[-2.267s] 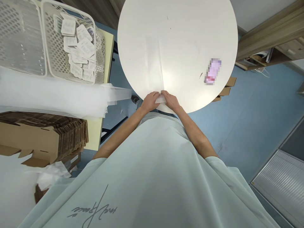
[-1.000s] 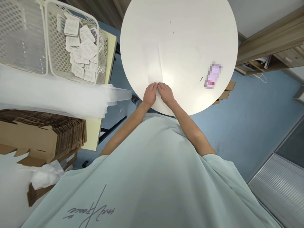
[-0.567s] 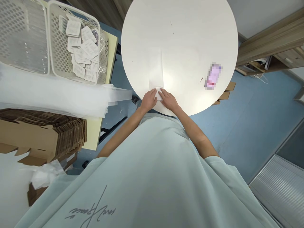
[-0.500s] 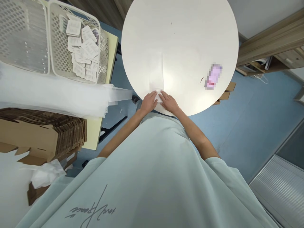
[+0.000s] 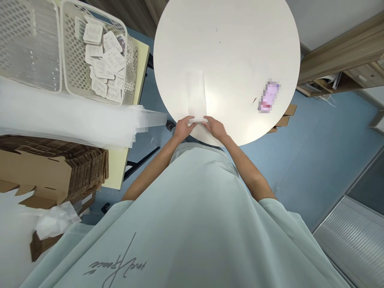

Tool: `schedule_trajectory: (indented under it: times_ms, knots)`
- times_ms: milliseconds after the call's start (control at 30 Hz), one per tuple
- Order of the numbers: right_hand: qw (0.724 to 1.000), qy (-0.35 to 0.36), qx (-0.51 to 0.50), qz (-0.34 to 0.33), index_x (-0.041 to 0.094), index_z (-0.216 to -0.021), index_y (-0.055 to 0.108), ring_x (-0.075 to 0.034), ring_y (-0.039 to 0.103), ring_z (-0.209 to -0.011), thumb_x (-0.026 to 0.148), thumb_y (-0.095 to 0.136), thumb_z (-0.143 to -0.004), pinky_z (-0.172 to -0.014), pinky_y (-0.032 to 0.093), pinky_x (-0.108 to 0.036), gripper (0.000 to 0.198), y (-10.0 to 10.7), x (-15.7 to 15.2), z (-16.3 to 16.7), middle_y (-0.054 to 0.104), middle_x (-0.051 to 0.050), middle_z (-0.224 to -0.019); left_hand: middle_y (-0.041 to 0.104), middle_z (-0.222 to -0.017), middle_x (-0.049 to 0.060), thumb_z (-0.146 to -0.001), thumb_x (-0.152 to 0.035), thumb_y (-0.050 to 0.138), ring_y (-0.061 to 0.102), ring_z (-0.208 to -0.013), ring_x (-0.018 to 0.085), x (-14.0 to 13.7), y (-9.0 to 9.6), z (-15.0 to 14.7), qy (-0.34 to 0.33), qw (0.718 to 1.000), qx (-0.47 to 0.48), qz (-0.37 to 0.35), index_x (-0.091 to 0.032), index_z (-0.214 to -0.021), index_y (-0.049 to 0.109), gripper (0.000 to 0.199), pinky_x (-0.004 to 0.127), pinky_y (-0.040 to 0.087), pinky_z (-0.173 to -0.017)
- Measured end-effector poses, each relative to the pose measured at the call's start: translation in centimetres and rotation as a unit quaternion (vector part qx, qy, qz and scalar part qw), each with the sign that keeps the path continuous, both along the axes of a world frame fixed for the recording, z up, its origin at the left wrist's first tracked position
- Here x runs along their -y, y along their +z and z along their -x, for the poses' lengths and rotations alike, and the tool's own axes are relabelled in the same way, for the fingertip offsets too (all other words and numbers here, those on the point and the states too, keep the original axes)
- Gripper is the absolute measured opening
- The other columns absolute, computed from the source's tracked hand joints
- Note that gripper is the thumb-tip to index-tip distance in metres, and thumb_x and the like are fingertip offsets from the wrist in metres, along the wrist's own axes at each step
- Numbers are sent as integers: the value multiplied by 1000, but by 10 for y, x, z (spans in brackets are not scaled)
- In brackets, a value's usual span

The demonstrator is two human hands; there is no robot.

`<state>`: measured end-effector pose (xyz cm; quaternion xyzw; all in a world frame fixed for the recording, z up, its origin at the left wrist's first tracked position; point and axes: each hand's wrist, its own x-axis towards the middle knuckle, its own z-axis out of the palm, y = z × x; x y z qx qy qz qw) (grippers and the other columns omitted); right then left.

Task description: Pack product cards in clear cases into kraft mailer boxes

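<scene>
by the near rim of the round white table, i see the left hand and right hand pinching either side of the translucent strip at its thickened near end, rolled or folded, i can't tell. i'd press evenly, side edges squared; beyond, its flat length on the tabletop should run straight.
</scene>
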<state>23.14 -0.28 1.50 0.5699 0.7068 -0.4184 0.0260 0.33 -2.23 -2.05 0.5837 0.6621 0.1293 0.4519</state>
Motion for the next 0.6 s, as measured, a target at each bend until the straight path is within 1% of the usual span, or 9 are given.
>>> schedule_trajectory:
  times_ms: [100, 167, 267, 367, 433, 500, 533, 600]
  knots:
    - [999, -35, 3, 7, 19, -156, 65, -31, 76, -130, 49, 40, -122, -112, 62, -45, 52, -1, -10, 6, 74, -15, -155, 85, -126, 15, -103, -48, 71, 78, -123, 36, -6, -8, -8, 58, 998, -32, -1, -23, -122, 79, 32, 51, 62, -113]
    - [999, -45, 17, 6, 19, -149, 68, -30, 76, -125, 46, 39, -121, -109, 62, -44, 48, -3, -16, 9, 76, -16, -146, 84, -112, 15, -103, -49, 71, 78, -114, 36, -8, -13, -13, 87, 995, -53, 11, -24, -111, 76, 28, 51, 63, -106]
    - [997, -63, 49, 2, 20, -138, 71, -30, 75, -120, 43, 42, -120, -105, 63, -45, 41, -8, -23, 16, 74, -17, -139, 79, -105, 13, -103, -48, 70, 75, -113, 35, -13, -18, -19, 108, 992, -68, 20, -26, -100, 70, 23, 51, 61, -105]
    - [993, -97, 63, 9, 21, -132, 72, -30, 75, -119, 41, 48, -117, -103, 64, -45, 35, -16, -29, 20, 75, -16, -135, 77, -104, 13, -103, -47, 70, 73, -117, 38, -19, -23, -23, 120, 990, -72, 25, -26, -96, 66, 22, 55, 59, -109]
    - [990, -132, 50, 20, 21, -133, 72, -30, 75, -119, 40, 52, -115, -104, 64, -46, 33, -22, -32, 22, 77, -15, -133, 76, -107, 15, -104, -46, 70, 72, -121, 41, -23, -25, -25, 120, 988, -84, 46, -26, -99, 68, 21, 59, 58, -111]
    - [984, -171, 31, 32, 22, -138, 70, -30, 76, -120, 40, 55, -113, -106, 64, -48, 34, -29, -35, 23, 79, -14, -131, 77, -116, 17, -105, -44, 71, 71, -129, 44, -26, -26, -28, 119, 986, -103, 63, -24, -110, 71, 21, 63, 55, -115]
    - [981, -189, 23, 34, 22, -141, 69, -31, 76, -121, 41, 56, -113, -107, 64, -50, 36, -32, -36, 24, 79, -14, -130, 76, -124, 19, -105, -45, 71, 68, -135, 45, -27, -25, -29, 122, 985, -111, 57, -23, -119, 71, 26, 64, 54, -118]
    - [977, -210, 18, 22, 22, -148, 65, -33, 75, -125, 42, 57, -112, -109, 64, -55, 42, -35, -38, 25, 78, -16, -134, 71, -145, 23, -106, -47, 71, 60, -150, 47, -30, -23, -31, 126, 985, -116, 12, -21, -140, 68, 43, 66, 49, -125]
